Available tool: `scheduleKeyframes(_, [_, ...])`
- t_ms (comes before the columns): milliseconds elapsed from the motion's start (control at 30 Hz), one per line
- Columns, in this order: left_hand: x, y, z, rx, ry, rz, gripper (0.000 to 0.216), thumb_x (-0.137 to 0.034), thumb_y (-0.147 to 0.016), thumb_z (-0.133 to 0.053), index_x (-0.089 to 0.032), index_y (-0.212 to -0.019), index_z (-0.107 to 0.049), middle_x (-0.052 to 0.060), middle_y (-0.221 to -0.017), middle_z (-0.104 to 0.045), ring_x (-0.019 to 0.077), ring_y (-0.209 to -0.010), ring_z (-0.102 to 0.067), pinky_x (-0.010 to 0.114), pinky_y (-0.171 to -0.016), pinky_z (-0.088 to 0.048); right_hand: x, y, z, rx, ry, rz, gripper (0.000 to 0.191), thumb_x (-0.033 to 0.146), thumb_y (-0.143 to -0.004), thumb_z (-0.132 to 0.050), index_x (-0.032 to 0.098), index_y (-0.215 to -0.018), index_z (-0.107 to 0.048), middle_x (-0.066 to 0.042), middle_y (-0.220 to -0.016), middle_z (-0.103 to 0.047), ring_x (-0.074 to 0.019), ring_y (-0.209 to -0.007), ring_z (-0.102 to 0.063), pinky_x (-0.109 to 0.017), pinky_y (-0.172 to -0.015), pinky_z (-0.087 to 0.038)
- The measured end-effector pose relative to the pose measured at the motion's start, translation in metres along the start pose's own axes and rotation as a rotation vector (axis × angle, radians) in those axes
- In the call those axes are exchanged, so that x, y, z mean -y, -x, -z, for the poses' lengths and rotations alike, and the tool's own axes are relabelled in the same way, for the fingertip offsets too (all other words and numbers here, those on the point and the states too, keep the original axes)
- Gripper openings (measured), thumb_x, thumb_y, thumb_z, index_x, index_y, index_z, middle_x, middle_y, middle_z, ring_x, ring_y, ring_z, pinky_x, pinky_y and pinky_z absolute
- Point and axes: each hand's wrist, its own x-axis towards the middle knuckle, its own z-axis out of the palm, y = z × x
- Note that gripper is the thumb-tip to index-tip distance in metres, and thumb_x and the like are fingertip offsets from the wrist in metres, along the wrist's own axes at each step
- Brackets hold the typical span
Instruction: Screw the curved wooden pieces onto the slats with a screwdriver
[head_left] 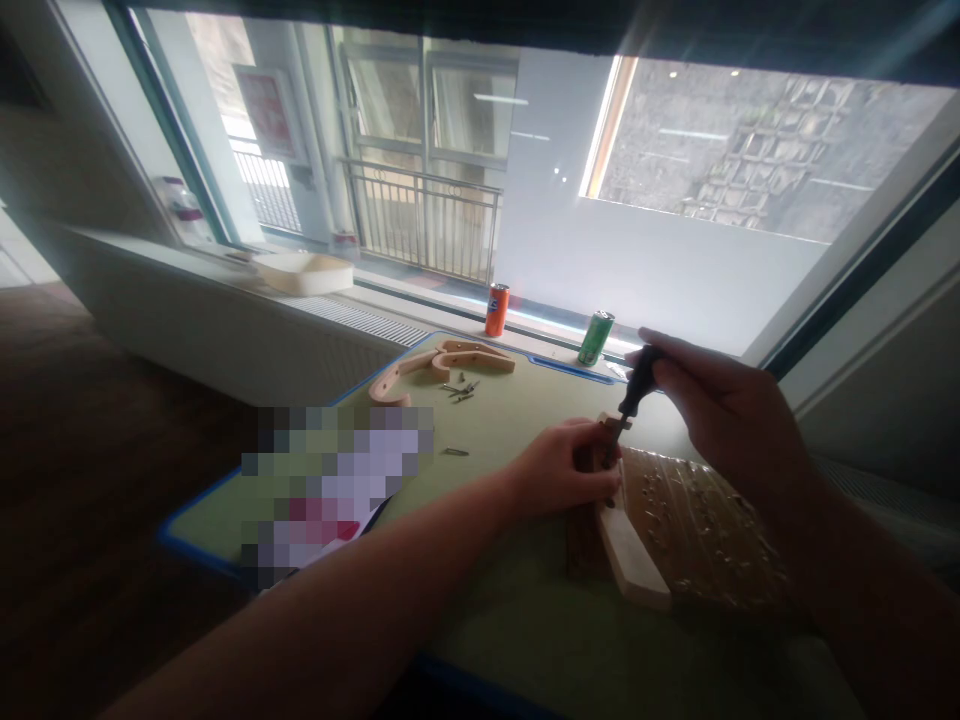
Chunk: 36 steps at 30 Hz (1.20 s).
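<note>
My right hand [727, 400] grips a screwdriver [639, 382] by its black handle, the shaft slanting down and left. Its tip ends near the fingers of my left hand [566, 465], which are closed around a pale wooden piece [636, 562]. Whether a screw sits under the tip is hidden by those fingers. The wooden piece lies along the left edge of a brown board [690, 525] that looks wrapped in shiny clear film. Several small metal screws [462, 390] lie loose further back, and a single screw [455, 452] lies nearer.
Curved wooden parts with holes [405, 377] rest at the back of the green table [480, 560], which has a blue edge. An orange can [496, 310] and a green can [595, 338] stand by the window. A pixelated patch [352, 490] covers something at left. A cream basin [304, 273] sits on the sill.
</note>
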Motion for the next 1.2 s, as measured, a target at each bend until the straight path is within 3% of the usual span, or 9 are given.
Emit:
scheduleKeyframes(100, [0.000, 0.000, 0.000, -0.009, -0.018, -0.004, 0.026, -0.027, -0.071, -0.060, -0.015, -0.094, -0.059, 0.004, -0.093, -0.056, 0.0142, -0.080, -0.052, 0.025, -0.071, -0.043, -0.001, -0.001, -0.002, -0.030, 0.061, -0.052, 0.032, 0.034, -0.080, -0.057, 0.025, -0.111, -0.061, -0.004, -0.090, -0.067, -0.0189, -0.078, -0.064, -0.035, -0.070, -0.054])
scheduleKeyframes(200, [0.000, 0.001, 0.000, -0.005, -0.019, -0.001, 0.027, -0.028, -0.072, -0.060, -0.015, -0.095, -0.059, 0.004, -0.095, -0.056, 0.0147, -0.080, -0.053, 0.026, -0.071, -0.043, -0.002, -0.002, -0.002, -0.065, 0.131, -0.006, 0.031, 0.037, -0.076, -0.061, 0.024, -0.105, -0.063, -0.005, -0.091, -0.065, -0.0179, -0.074, -0.063, -0.032, -0.065, -0.054])
scheduleKeyframes(300, [0.000, 0.001, -0.001, -0.010, -0.039, 0.007, 0.029, -0.030, -0.072, -0.060, -0.016, -0.096, -0.059, 0.005, -0.095, -0.056, 0.0153, -0.081, -0.053, 0.027, -0.071, -0.043, -0.003, -0.002, -0.001, -0.039, 0.138, 0.052, 0.031, 0.034, -0.081, -0.055, 0.023, -0.109, -0.061, -0.008, -0.104, -0.062, -0.0176, -0.077, -0.064, -0.031, -0.063, -0.054])
scheduleKeyframes(467, [-0.001, 0.001, 0.000, -0.013, -0.073, -0.002, 0.027, -0.030, -0.072, -0.060, -0.016, -0.095, -0.059, 0.004, -0.095, -0.056, 0.0153, -0.081, -0.052, 0.027, -0.072, -0.043, -0.005, -0.001, -0.003, 0.022, -0.005, -0.040, 0.040, 0.030, -0.083, -0.052, 0.025, -0.123, -0.051, -0.004, -0.088, -0.065, -0.0145, -0.067, -0.063, -0.031, -0.062, -0.055])
scheduleKeyframes(633, [0.000, 0.000, -0.001, -0.010, -0.079, -0.005, 0.025, -0.030, -0.073, -0.059, -0.016, -0.095, -0.058, 0.004, -0.094, -0.056, 0.0141, -0.079, -0.053, 0.025, -0.070, -0.043, -0.002, -0.002, -0.003, -0.006, 0.032, 0.049, 0.029, 0.031, -0.079, -0.057, 0.026, -0.107, -0.062, -0.006, -0.102, -0.059, -0.0178, -0.085, -0.060, -0.032, -0.069, -0.053])
scheduleKeyframes(733, [0.000, 0.000, -0.001, -0.009, -0.090, -0.003, 0.027, -0.031, -0.073, -0.060, -0.016, -0.095, -0.058, 0.004, -0.094, -0.056, 0.0140, -0.079, -0.052, 0.025, -0.070, -0.043, 0.000, -0.001, -0.002, 0.066, -0.063, 0.050, 0.034, 0.029, -0.086, -0.046, 0.027, -0.118, -0.055, -0.006, -0.111, -0.058, -0.0207, -0.098, -0.057, -0.039, -0.083, -0.050])
scheduleKeyframes(833, [-0.001, 0.000, -0.001, -0.003, -0.108, -0.002, 0.027, -0.031, -0.073, -0.060, -0.016, -0.095, -0.058, 0.004, -0.093, -0.056, 0.0140, -0.079, -0.052, 0.025, -0.069, -0.042, -0.002, -0.001, -0.005, 0.101, -0.119, -0.035, 0.035, 0.030, -0.085, -0.048, 0.027, -0.120, -0.053, -0.005, -0.099, -0.063, -0.0196, -0.090, -0.060, -0.038, -0.080, -0.051])
scheduleKeyframes(967, [-0.003, 0.000, -0.001, -0.009, -0.115, -0.016, 0.025, -0.029, -0.072, -0.059, -0.016, -0.093, -0.057, 0.003, -0.091, -0.056, 0.0133, -0.077, -0.051, 0.024, -0.067, -0.042, -0.012, 0.001, -0.017, -0.019, -0.158, -0.033, 0.038, 0.033, -0.076, -0.061, 0.026, -0.112, -0.052, -0.003, -0.090, -0.060, -0.0171, -0.077, -0.059, -0.031, -0.067, -0.053])
scheduleKeyframes(1200, [-0.003, 0.000, -0.003, -0.025, -0.067, -0.014, 0.035, -0.029, -0.072, -0.059, -0.018, -0.105, -0.056, 0.002, -0.090, -0.055, 0.0120, -0.075, -0.050, 0.024, -0.068, -0.041, -0.006, 0.005, -0.022, 0.022, -0.090, 0.034, 0.031, 0.028, -0.088, -0.043, 0.025, -0.118, -0.050, -0.005, -0.104, -0.059, -0.0180, -0.090, -0.058, -0.033, -0.077, -0.050])
